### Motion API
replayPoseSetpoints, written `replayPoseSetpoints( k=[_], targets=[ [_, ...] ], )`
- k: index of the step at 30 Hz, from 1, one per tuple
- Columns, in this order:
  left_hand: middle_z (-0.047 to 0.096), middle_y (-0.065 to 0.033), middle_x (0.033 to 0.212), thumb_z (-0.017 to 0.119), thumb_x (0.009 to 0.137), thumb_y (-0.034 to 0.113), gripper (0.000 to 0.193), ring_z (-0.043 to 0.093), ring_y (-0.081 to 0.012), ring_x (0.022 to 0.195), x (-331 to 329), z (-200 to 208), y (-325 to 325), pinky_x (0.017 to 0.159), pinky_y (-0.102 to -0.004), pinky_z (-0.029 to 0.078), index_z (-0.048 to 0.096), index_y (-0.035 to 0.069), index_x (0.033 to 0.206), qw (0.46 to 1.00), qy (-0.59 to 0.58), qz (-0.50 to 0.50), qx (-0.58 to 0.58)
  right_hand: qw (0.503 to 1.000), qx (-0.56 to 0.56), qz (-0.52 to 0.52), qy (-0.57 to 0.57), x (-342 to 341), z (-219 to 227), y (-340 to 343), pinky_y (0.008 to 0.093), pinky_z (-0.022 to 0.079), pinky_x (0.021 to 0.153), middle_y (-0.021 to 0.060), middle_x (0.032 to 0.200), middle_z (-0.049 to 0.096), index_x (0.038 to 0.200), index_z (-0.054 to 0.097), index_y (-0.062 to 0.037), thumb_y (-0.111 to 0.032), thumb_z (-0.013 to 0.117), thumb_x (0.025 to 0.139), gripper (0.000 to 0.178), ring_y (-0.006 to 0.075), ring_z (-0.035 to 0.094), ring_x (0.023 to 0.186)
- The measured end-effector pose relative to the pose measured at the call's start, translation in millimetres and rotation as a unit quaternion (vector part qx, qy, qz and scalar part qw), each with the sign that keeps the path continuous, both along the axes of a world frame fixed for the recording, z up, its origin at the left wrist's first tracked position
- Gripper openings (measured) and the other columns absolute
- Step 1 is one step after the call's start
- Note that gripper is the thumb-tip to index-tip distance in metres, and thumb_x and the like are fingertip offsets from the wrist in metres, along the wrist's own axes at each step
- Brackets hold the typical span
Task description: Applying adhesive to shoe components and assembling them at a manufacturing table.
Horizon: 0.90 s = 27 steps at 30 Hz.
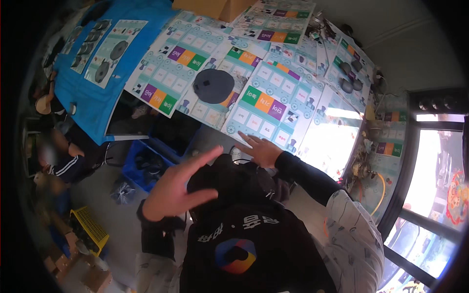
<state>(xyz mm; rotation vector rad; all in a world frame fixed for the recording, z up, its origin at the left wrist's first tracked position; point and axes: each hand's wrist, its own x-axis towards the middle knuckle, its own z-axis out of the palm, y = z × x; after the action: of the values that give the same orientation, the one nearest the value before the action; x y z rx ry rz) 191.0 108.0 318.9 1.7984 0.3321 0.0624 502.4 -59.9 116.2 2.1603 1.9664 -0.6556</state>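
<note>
My left hand [180, 184] is raised in front of my black apron [254, 249], thumb and fingers apart, with nothing in it. Palm down, my right hand [264, 152] has its fingers stretched out by the near edge of a printed sheet [256, 128]; whether it touches the sheet I cannot tell. A dark grey rounded flat piece [214, 87] lies on the sheets, ahead of both hands and apart from them. Another printed sheet [166, 80] with purple, orange and green blocks lies to its left.
A blue-covered table [93, 105] at the left bears sheets with grey round pieces. Small dark grey pieces [348, 73] lie at the far right. Below the tables stand a blue crate [134, 166] and a yellow basket [90, 229]. Other people sit at the left. A window is at the right.
</note>
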Motion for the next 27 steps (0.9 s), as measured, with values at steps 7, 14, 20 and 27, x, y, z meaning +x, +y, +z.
replayPoseSetpoints(
  k=[7,14,20,27],
  targets=[
    [0.045,-0.0169,0.159,0.053,0.107,0.023,0.054,0.05,-0.0323,0.143,72,-95,-37,0.114,-0.0417,0.044,0.039,0.005,0.155,0.943,-0.178,0.038,-0.278,0.719,0.409,-0.483,0.287,44,35,63,0.0497,0.034,0.121,0.0267,0.162,0.037,0.161,0.024,0.0008,-0.022,0.055,0.103,0.07,0.0415,0.04,0.147],
    [0.062,-0.0143,0.145,0.067,0.101,0.021,0.047,0.057,-0.0324,0.137,90,-64,-83,0.113,-0.0398,0.046,0.058,0.004,0.144,0.977,-0.114,-0.177,-0.043,0.946,0.266,-0.134,0.126,-72,-93,12,0.0651,0.015,0.124,0.02,0.17,0.025,0.158,0.035,0.0035,-0.058,0.046,0.104,0.082,0.0386,0.015,0.159],
    [0.07,-0.0104,0.135,0.058,0.106,0.016,0.036,0.066,-0.023,0.123,-64,-125,-61,0.103,-0.0324,0.049,0.061,0.004,0.139,0.991,0.066,0.085,-0.077,0.817,0.07,-0.569,-0.063,-23,-156,31,0.0716,0.011,0.121,0.0228,0.172,0.013,0.162,0.023,0.0041,-0.062,0.039,0.104,0.09,0.041,0.006,0.16],
    [0.071,-0.0085,0.13,0.051,0.11,0.018,0.037,0.064,-0.0167,0.122,-196,-151,-107,0.106,-0.0312,0.047,0.057,0.002,0.143,0.935,0.109,0.304,-0.146,0.416,-0.213,-0.101,0.878,-90,-105,24,0.0737,0.027,0.114,0.0282,0.143,0.039,0.157,0.035,0.0038,-0.082,0.031,0.097,0.106,0.0456,0.033,0.136]
  ],
)
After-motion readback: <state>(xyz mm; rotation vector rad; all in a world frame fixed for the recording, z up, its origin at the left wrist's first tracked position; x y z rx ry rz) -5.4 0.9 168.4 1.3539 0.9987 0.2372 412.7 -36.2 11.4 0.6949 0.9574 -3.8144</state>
